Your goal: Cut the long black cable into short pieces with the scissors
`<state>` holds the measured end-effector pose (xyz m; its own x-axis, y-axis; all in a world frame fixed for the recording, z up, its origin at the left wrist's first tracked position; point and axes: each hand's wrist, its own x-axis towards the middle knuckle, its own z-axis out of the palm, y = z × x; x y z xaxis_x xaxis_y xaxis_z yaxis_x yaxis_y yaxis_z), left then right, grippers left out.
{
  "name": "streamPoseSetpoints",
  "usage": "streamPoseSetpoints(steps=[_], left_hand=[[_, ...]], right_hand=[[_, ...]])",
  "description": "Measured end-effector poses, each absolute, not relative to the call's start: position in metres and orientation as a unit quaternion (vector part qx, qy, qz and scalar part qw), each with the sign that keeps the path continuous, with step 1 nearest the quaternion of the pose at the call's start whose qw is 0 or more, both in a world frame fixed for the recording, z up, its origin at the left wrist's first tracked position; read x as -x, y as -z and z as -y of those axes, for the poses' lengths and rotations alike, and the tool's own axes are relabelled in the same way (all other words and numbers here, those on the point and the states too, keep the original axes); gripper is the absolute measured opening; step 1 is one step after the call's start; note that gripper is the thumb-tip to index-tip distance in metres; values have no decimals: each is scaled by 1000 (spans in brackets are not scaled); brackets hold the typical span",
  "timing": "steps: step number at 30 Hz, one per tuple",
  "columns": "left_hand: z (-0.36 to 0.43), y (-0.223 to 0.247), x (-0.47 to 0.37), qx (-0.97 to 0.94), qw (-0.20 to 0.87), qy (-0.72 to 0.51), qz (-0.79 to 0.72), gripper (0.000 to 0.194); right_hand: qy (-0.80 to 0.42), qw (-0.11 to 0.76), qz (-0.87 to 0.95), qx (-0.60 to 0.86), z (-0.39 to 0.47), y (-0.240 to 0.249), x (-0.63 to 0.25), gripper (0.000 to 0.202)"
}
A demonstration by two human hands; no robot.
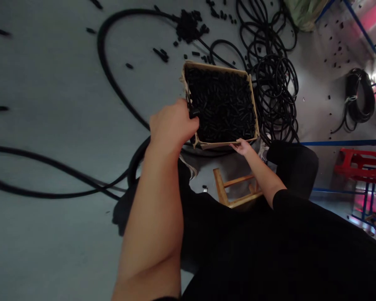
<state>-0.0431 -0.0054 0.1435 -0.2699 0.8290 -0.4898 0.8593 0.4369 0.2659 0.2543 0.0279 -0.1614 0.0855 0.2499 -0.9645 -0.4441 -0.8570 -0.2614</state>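
Note:
A cardboard box point(253, 104) full of short black rubber pieces point(222, 104) is between my hands, above the grey floor. My left hand point(175, 124) grips the box's left wall near the lower left corner, its fingers wrapped round the edge beside a small black piece. At the near edge, towards the right corner, my right hand point(242, 147) holds the box's rim, with part of the fingers hidden under the cardboard. Loose black pieces point(188, 27) lie in a pile on the floor beyond the box.
Tangled black hose point(274, 79) lies right of the box, and a thick hose point(105, 62) loops across the floor at left. A wooden stool point(221, 188) is near my legs. Further right are a coiled hose point(351, 98), a red stool point(360, 163) and blue frames.

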Motion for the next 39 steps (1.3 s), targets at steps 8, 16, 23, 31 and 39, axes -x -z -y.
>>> streamPoseSetpoints(steps=[8, 16, 23, 31, 39], left_hand=[[2, -150, 45, -537, 317, 2, -782, 59], [0, -151, 45, -541, 313, 14, -781, 63], [1, -153, 44, -530, 329, 31, -781, 61], [1, -150, 44, -534, 331, 21, -778, 60], [1, -144, 44, -544, 306, 51, -780, 58]], right_hand=[[-664, 249, -76, 701, 3, 154, -268, 37], [-676, 270, -56, 683, -27, 149, -246, 28], [-655, 290, -39, 696, -15, 168, -235, 29], [-654, 297, -29, 695, -18, 170, -228, 28], [-654, 312, -32, 689, -10, 180, -218, 24]])
